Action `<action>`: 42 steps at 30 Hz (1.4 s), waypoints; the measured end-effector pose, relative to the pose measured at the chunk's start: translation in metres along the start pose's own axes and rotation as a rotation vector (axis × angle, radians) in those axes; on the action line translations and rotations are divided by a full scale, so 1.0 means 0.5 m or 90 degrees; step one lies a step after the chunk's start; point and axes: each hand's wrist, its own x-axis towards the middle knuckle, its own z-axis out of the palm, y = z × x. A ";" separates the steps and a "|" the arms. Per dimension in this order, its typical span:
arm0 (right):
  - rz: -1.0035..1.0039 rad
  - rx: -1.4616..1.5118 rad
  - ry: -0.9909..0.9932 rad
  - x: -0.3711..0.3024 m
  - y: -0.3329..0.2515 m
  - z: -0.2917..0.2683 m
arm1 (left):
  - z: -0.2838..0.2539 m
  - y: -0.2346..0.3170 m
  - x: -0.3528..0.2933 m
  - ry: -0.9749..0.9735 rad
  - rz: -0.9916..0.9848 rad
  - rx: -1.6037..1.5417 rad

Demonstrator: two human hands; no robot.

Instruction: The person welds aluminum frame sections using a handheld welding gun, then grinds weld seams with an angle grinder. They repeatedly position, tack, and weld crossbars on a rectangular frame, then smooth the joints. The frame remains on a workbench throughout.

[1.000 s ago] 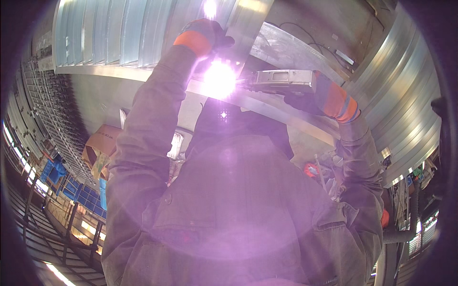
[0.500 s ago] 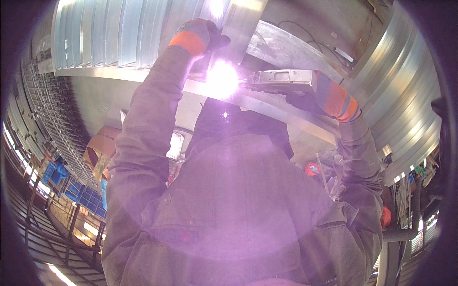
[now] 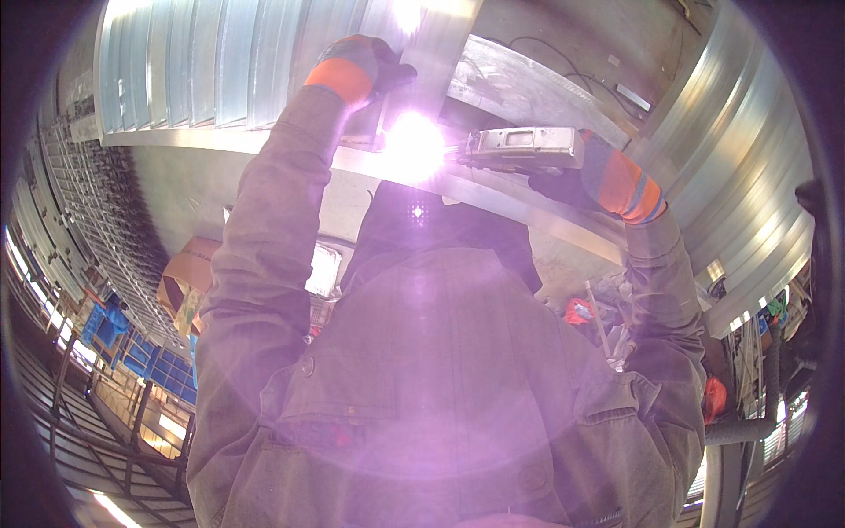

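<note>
On our brown cloth jacket (image 3: 422, 352), a dark-and-red patch (image 3: 341, 434) is looking too hazy to read; we are counting two ribbed silver metal panels (image 3: 185, 70) (image 3: 748, 150); our orange-and-grey gloved right hand (image 3: 609, 176) is clasping one boxy grey metal tool (image 3: 524, 146) in bent fingers, its end pointing at one white glare (image 3: 414, 148) over one long silver metal bar (image 3: 532, 212); our matching gloved left hand (image 3: 354, 69) is showing curled fingers nearby, holding anything or not, we cannot tell

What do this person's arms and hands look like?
The left hand wears a grey-blue glove with dark fingers and a bright orange band near the wrist. The right hand has a matching kind, with a greyish stripe across its orange part. Both arms have long, wrinkly, brownish-grey sleeves. Exact shades are hard to tell.
</note>
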 end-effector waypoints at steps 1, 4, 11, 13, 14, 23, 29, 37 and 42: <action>-0.001 0.000 0.002 -0.001 0.001 0.000 | -0.004 0.003 0.003 -0.014 -0.007 0.033; -0.003 0.001 0.016 -0.010 0.002 0.001 | -0.005 0.007 0.000 -0.015 0.005 0.023; -0.002 -0.019 0.096 -0.111 -0.055 0.013 | 0.002 -0.007 -0.003 0.020 0.023 -0.096; 0.002 -0.046 0.134 -0.167 -0.095 0.029 | -0.006 -0.016 0.000 -0.009 0.060 -0.103; 0.036 -0.092 0.123 -0.204 -0.116 0.042 | -0.005 -0.012 0.003 -0.023 0.074 -0.106; 0.165 -0.320 0.451 -0.556 -0.260 0.243 | 0.034 -0.030 0.013 0.098 0.057 -0.058; 0.389 -0.426 1.019 -0.847 -0.032 0.325 | 0.081 -0.038 0.011 0.207 0.072 -0.070; 0.065 -0.245 1.210 -1.049 0.164 0.063 | 0.181 0.002 -0.144 0.443 0.047 -0.057; 0.209 -0.317 1.099 -1.036 0.384 -0.088 | 0.266 -0.048 -0.200 0.517 0.155 -0.162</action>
